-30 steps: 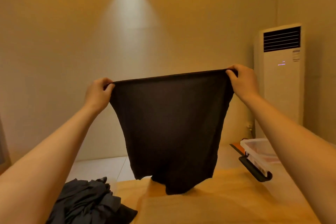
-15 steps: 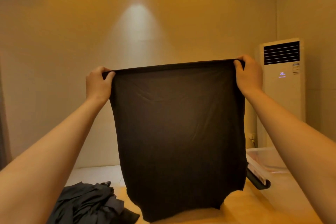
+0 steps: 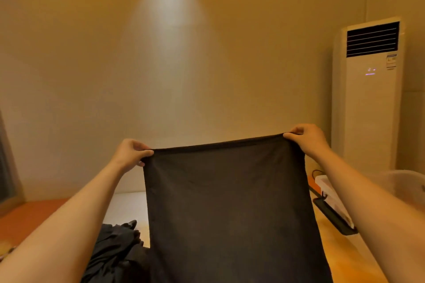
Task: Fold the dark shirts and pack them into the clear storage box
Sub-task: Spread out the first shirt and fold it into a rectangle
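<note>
A dark shirt (image 3: 230,209) hangs flat in front of me, stretched between both hands along its top edge. My left hand (image 3: 130,154) pinches the top left corner. My right hand (image 3: 307,139) pinches the top right corner. The cloth runs down past the bottom of the view, so its lower end is hidden. A heap of dark shirts (image 3: 115,255) lies on the wooden table (image 3: 349,257) at the lower left. The clear storage box (image 3: 404,184) stands at the right, partly behind my right forearm.
The box's lid (image 3: 331,202) with a black latch lies tilted beside the box. A tall white air conditioner (image 3: 368,99) stands in the right corner. A plain wall is behind the table, and light floor shows beyond the table's far edge.
Both hands have come down and toward me with the shirt still stretched between them. The shirt's lower end, seen hanging above the table before, is now out of view.
</note>
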A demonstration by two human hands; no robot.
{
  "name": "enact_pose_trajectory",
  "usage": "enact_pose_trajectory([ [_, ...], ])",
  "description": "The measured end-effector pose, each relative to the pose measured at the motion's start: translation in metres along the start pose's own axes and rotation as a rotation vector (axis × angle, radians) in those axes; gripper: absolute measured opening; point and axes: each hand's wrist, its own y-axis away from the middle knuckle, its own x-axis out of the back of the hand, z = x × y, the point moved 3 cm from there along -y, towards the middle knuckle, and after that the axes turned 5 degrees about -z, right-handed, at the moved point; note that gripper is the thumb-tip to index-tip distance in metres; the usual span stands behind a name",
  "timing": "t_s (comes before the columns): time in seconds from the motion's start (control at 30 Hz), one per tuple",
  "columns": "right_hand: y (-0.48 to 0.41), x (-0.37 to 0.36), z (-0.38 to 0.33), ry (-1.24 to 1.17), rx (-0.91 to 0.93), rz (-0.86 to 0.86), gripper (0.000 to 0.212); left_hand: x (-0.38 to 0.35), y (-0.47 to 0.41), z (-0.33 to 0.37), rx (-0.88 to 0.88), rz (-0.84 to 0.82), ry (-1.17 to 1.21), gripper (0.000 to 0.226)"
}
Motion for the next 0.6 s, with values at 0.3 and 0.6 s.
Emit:
enact_pose_trajectory([
  [0.3,-0.073,-0.012,-0.024,-0.052,0.100,0.209,0.016,0.014,-0.061,0.026,-0.246,0.325,0.027,0.013],
  [0.6,-0.055,0.021,-0.089,-0.212,0.387,0.460,0.012,0.057,-0.019,0.070,-0.452,0.375,-0.007,0.025],
])
